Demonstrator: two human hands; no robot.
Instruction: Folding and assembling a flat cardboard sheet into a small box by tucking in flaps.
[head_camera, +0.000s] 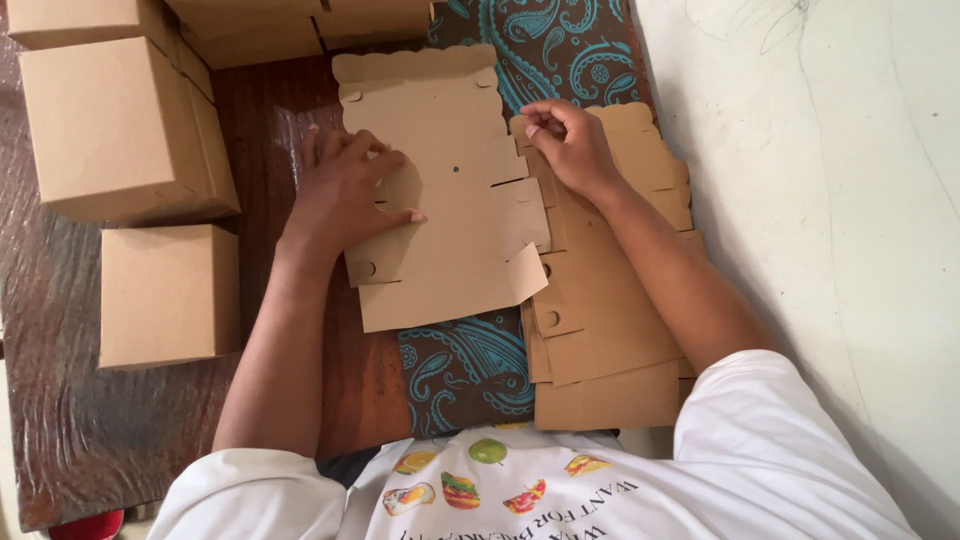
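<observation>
A flat, unfolded brown cardboard box blank (445, 190) with scalloped edges lies on the brown and turquoise patterned cloth (465, 365). My left hand (345, 190) presses down on the blank's left side, with the thumb along a folded flap. My right hand (568, 145) pinches the right edge of a side flap, fingers curled. To the right, under my right forearm, lies a stack of more flat blanks (610, 330).
Assembled brown cardboard boxes stand at the left (165, 295), (115, 125), and more line the far edge (280, 30). A dark wooden surface (80, 430) lies beneath. A pale wall or floor (820, 200) runs along the right.
</observation>
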